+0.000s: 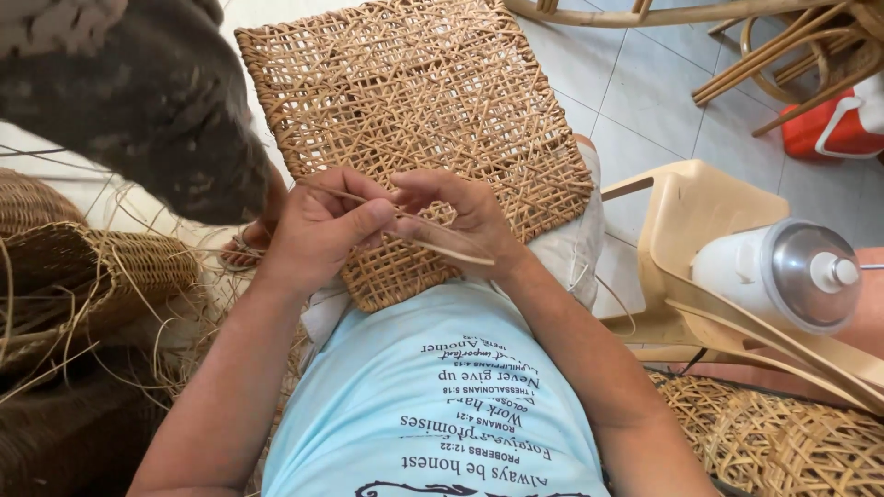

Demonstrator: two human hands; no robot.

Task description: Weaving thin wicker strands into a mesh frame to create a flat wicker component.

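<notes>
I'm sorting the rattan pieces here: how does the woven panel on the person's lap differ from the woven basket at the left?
The woven panel is flat and squarish; the woven basket is rounded and lies on its side. The panel has an open, lattice-like weave, the basket a tighter, denser one. The panel lies under the left hand and right hand; the basket lies untouched among loose strands. Both are tan cane work.

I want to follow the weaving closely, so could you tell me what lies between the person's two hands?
In the head view, a thin cane strip spans from left hand to right hand, over the woven cane panel.
</notes>
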